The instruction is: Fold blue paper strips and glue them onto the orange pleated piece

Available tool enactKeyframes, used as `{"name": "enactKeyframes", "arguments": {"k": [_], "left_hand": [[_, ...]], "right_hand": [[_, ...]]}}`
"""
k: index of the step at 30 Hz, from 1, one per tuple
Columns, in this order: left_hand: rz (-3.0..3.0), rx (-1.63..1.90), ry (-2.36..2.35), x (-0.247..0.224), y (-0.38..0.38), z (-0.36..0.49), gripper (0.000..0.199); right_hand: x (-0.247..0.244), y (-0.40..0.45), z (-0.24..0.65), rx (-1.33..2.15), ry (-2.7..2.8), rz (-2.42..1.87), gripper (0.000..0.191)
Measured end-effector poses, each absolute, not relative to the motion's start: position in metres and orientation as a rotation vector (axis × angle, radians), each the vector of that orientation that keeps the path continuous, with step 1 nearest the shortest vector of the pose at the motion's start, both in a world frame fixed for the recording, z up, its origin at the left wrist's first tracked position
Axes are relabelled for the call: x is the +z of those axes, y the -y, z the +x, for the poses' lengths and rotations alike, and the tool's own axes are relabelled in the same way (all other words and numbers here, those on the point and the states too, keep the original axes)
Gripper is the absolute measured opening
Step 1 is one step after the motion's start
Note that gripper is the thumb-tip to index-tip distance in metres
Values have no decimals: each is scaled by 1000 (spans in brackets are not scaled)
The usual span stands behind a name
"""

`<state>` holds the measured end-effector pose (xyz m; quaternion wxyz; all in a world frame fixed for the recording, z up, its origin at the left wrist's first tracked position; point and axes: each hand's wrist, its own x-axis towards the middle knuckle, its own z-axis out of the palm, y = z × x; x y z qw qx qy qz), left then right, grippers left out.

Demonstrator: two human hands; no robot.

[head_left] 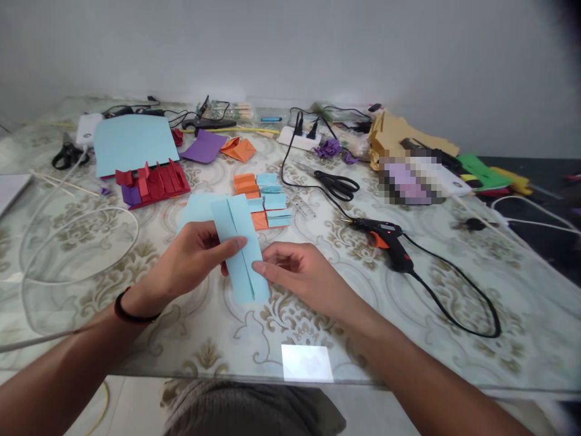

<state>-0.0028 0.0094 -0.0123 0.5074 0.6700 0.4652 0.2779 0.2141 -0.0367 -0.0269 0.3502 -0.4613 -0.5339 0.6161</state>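
Note:
Between my two hands is a light blue strip of folded paper [236,251], its two long edges turned in so that they meet along a lengthwise slit. My left hand [204,251] grips its left side, thumb on top and fingers behind. On the lower right edge, my right hand [293,269] pinches the strip with its thumb in front. Just beyond lie orange folded pieces [245,183] and light blue folded pieces [278,217] on the table. Another light blue sheet [195,209] lies partly hidden behind the left hand.
A glue gun [384,236] lies at right, its cord looping toward the front. Black scissors [338,183] and a white power strip [299,138] sit further back. At left are red folded pieces [157,184], blue sheets [136,142] and a white cable [77,278].

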Motion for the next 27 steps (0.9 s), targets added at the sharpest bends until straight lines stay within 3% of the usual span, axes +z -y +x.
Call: {"name": "enactKeyframes", "arguments": {"k": [7,27], "left_hand": [[1618,456,-1030,-14,-7,-3,35],[1665,581,-1086,-10,-12,-4,38]], "right_hand": [[-27,36,214,1558,1382,-1207,33],[-28,35,213,1607,1392,-1197,32]]}}
